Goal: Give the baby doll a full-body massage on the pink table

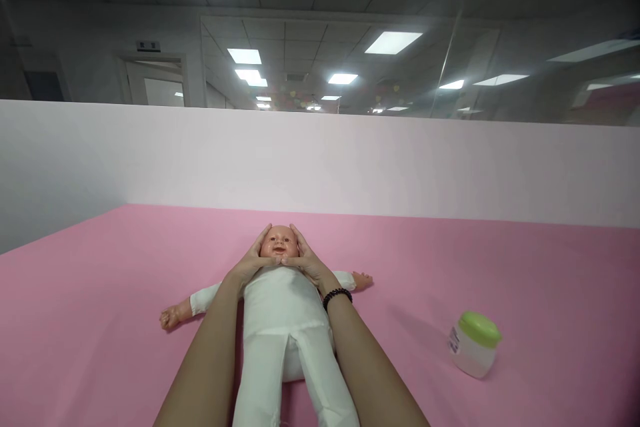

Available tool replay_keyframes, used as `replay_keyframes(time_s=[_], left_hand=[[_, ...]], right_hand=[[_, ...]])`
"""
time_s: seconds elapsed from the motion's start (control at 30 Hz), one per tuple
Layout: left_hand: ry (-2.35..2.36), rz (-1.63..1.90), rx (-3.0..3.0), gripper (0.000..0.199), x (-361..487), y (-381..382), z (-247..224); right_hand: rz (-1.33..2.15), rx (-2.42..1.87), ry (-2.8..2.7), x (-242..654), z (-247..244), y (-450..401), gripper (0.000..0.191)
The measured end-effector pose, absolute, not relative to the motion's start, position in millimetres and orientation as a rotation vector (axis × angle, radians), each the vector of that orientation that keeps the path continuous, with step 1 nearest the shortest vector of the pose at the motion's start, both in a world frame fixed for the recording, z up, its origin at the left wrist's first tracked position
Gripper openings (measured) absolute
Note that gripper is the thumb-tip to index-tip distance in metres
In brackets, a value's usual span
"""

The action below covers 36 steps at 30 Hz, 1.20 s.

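Note:
A baby doll [285, 303] with a soft white cloth body lies on its back, its face up and its arms spread to the sides. Cupped along one side of the doll's head is my left hand [253, 263], fingers reaching up past the cheek and thumb across the chin. My right hand [311, 265] mirrors it on the other side, and the thumb tips meet or nearly meet under the mouth. Together both hands hold the head between them. A black beaded bracelet [337, 295] circles my right wrist.
A pink surface [425, 267] lies under the doll, bounded by a white wall panel [320, 160] at the back. To the right stands a clear jar with a green lid [479, 329]. Beyond the panel are glass, a doorway and ceiling lights.

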<state>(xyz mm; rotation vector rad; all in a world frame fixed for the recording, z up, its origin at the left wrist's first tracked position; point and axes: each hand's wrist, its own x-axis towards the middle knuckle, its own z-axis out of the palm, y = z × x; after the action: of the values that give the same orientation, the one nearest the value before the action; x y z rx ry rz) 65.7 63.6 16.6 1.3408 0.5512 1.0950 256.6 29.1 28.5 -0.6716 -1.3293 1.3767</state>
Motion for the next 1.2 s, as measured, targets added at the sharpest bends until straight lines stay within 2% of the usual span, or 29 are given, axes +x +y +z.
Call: replay_keyframes(time_s=[0.07,0.1,0.27,0.33,0.47,0.53,0.67,0.77,0.97,1.13,1.2], left_hand=[[0.556,1.086,1.344,0.111,65,66,15],[0.554,1.084,1.341,0.111,65,67,14],[0.513,1.099,1.306,0.107,65,68,13],[0.513,1.105,1.299,0.106,65,65,15],[0.554,1.099,1.294,0.108,67,60,20],[0.574,1.094,1.298,0.112,68,58,21],[0.579,1.093,1.303,0.107,67,59,21],[0.569,1.104,1.301,0.101,66,61,19],[0.493,1.131,1.184,0.086,70,63,20],[0.486,1.231,1.125,0.079,80,68,14],[0.543,1.282,1.199,0.075,83,71,10]], right_hand=[[1.375,-0.671,-1.335,257,29,30,0.093],[1.371,-0.673,-1.336,257,29,30,0.094],[1.335,-0.699,-1.325,258,29,36,0.05],[1.328,-0.709,-1.321,259,29,37,0.043],[1.329,-0.718,-1.313,258,29,35,0.044],[1.336,-0.717,-1.309,257,30,33,0.055],[1.397,-0.696,-1.278,254,33,29,0.105],[1.486,-0.648,-1.188,253,36,27,0.116],[1.482,-0.6,-1.124,249,33,34,0.115],[1.314,-0.685,-1.225,242,22,48,0.088],[1.171,-0.808,-1.331,241,19,51,0.084]])
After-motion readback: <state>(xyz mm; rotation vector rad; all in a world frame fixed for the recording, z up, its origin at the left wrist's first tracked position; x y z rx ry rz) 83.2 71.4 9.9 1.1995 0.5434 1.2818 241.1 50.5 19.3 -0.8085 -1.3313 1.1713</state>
